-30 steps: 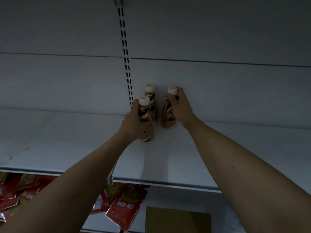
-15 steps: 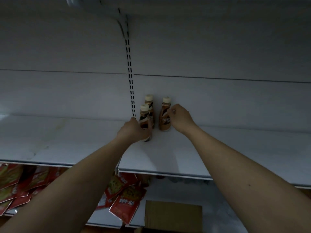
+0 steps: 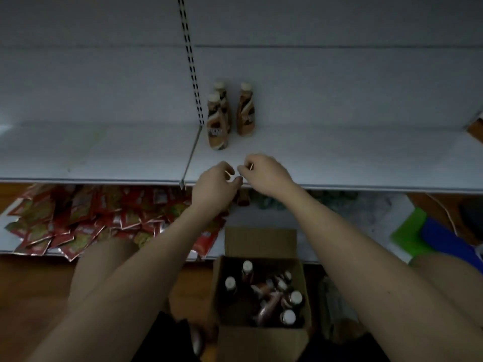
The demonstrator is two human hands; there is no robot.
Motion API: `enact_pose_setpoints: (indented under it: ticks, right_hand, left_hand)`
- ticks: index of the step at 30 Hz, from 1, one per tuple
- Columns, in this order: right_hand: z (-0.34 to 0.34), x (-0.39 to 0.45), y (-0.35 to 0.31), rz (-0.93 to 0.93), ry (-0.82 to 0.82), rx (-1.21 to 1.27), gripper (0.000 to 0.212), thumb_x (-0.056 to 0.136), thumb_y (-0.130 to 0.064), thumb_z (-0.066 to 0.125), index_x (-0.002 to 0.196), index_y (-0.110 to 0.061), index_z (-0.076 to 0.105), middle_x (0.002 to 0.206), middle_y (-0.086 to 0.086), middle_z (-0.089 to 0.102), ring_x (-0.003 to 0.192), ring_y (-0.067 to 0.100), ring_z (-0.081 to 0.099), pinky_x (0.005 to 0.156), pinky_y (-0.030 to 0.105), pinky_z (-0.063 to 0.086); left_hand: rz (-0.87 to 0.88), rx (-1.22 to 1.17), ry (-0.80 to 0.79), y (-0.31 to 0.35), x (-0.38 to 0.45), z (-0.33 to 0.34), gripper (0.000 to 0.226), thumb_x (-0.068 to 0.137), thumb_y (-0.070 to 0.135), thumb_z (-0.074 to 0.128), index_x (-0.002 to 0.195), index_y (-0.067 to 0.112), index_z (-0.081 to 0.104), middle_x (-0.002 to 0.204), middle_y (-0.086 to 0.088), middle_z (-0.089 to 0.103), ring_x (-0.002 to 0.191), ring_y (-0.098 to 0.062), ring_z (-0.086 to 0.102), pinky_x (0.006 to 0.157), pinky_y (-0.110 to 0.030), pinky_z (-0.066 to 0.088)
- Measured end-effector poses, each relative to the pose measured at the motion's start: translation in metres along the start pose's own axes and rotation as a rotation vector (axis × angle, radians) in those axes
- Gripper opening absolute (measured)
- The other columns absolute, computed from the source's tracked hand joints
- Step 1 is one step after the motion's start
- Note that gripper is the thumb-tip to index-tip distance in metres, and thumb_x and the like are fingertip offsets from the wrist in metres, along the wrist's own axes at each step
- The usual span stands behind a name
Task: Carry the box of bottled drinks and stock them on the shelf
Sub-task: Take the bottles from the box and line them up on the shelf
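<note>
Three brown bottles (image 3: 230,113) stood upright at the back of the white shelf (image 3: 339,158), two in a file and one beside them. Both hands hovered over the shelf's front edge, the left hand (image 3: 215,184) and right hand (image 3: 264,173) almost touching, fingers loosely curled on nothing, as far as the dim light showed. Below, the open cardboard box (image 3: 261,335) on the floor held more bottles.

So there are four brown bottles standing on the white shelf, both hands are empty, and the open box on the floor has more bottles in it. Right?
Not quite: the head view shows three bottles on the shelf, not four: a front bottle, one behind it and one to their right. The left hand and right hand are empty, and the open box holds more bottles.
</note>
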State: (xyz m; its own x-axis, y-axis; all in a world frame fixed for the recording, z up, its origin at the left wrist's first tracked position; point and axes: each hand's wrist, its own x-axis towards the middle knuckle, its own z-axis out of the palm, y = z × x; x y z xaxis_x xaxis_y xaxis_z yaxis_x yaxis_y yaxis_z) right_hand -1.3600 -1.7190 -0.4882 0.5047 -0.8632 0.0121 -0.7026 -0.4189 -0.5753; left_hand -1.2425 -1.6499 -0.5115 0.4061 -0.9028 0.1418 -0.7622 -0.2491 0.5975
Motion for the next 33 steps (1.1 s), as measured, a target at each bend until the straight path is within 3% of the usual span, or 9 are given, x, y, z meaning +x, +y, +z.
enact_pose_setpoints:
  ticks: [4,7,9,14,17,19,22,29,33]
  right_hand:
    - [0.051,-0.032,0.030,0.058,-0.072,0.028,0.031,0.092,-0.038,0.051,0.064,-0.024,0.050,0.069,0.000,0.058,0.070,0.024,0.058,0.057,0.030,0.041]
    - [0.093,-0.048,0.062,0.154,-0.152,0.146,0.032,0.094,-0.030,0.051,0.065,-0.018,0.046,0.059,-0.001,0.048,0.059,0.021,0.050,0.049,0.027,0.030]
    - [0.121,-0.058,0.086,0.239,-0.207,0.230,0.029,0.095,-0.026,0.051,0.069,-0.015,0.046,0.061,0.001,0.045,0.057,0.017,0.046,0.052,0.029,0.032]
    - [0.182,-0.081,0.141,0.480,-0.279,0.378,0.020,0.094,-0.025,0.053,0.075,-0.020,0.057,0.080,0.006,0.063,0.082,0.030,0.066,0.073,0.040,0.052]
    - [0.207,-0.090,0.166,0.604,-0.347,0.370,0.015,0.093,-0.027,0.055,0.078,-0.023,0.058,0.093,0.007,0.067,0.087,0.025,0.066,0.079,0.043,0.057]
    - [0.222,-0.092,0.179,0.644,-0.409,0.359,0.009,0.092,-0.028,0.057,0.094,-0.019,0.059,0.101,0.007,0.066,0.091,0.023,0.065,0.082,0.043,0.057]
    - [0.241,-0.090,0.190,0.674,-0.451,0.352,0.043,0.092,-0.029,0.059,0.130,-0.011,0.049,0.125,0.011,0.060,0.113,0.028,0.058,0.096,0.043,0.050]
    - [0.278,-0.079,0.193,0.668,-0.412,0.545,0.061,0.090,-0.025,0.064,0.145,-0.023,0.038,0.146,0.004,0.048,0.134,0.025,0.044,0.111,0.044,0.038]
    - [0.295,-0.073,0.191,0.665,-0.353,0.546,0.052,0.090,-0.023,0.065,0.139,-0.021,0.047,0.139,0.004,0.055,0.129,0.024,0.049,0.108,0.043,0.041]
  left_hand:
    - [-0.043,-0.078,-0.080,-0.028,-0.045,0.043,0.015,0.087,0.036,0.056,0.094,0.025,0.063,0.084,0.005,0.070,0.070,-0.010,0.064,0.055,-0.029,0.050]
    - [-0.173,-0.091,-0.184,-0.057,-0.067,0.082,0.013,0.082,0.027,0.061,0.090,0.017,0.064,0.085,-0.001,0.070,0.081,-0.022,0.065,0.063,-0.030,0.046]
    - [-0.285,-0.086,-0.279,-0.079,-0.079,0.107,0.013,0.081,0.024,0.062,0.091,0.015,0.063,0.089,-0.006,0.069,0.086,-0.027,0.064,0.068,-0.030,0.046]
    - [-0.461,-0.012,-0.497,-0.133,-0.105,0.146,0.025,0.086,0.018,0.060,0.109,0.008,0.065,0.099,-0.012,0.068,0.094,-0.027,0.065,0.066,-0.028,0.042]
    - [-0.640,-0.078,-0.562,-0.149,-0.112,0.161,0.037,0.087,0.021,0.066,0.115,-0.003,0.063,0.112,-0.020,0.067,0.095,-0.027,0.063,0.065,-0.026,0.043]
    - [-0.691,-0.101,-0.596,-0.153,-0.116,0.174,0.040,0.087,0.019,0.066,0.119,-0.004,0.060,0.118,-0.022,0.064,0.105,-0.031,0.062,0.074,-0.029,0.044]
    - [-0.700,-0.035,-0.695,-0.155,-0.120,0.193,0.044,0.088,0.015,0.063,0.130,0.003,0.053,0.128,-0.020,0.059,0.117,-0.032,0.056,0.081,-0.028,0.041]
    - [-0.781,-0.093,-0.564,-0.167,-0.134,0.237,0.061,0.089,0.026,0.063,0.141,0.010,0.035,0.137,-0.017,0.053,0.123,-0.036,0.052,0.097,-0.042,0.044]
    - [-0.713,-0.203,-0.415,-0.172,-0.144,0.253,0.048,0.093,0.020,0.059,0.137,0.013,0.040,0.132,-0.011,0.058,0.119,-0.027,0.056,0.095,-0.034,0.045]
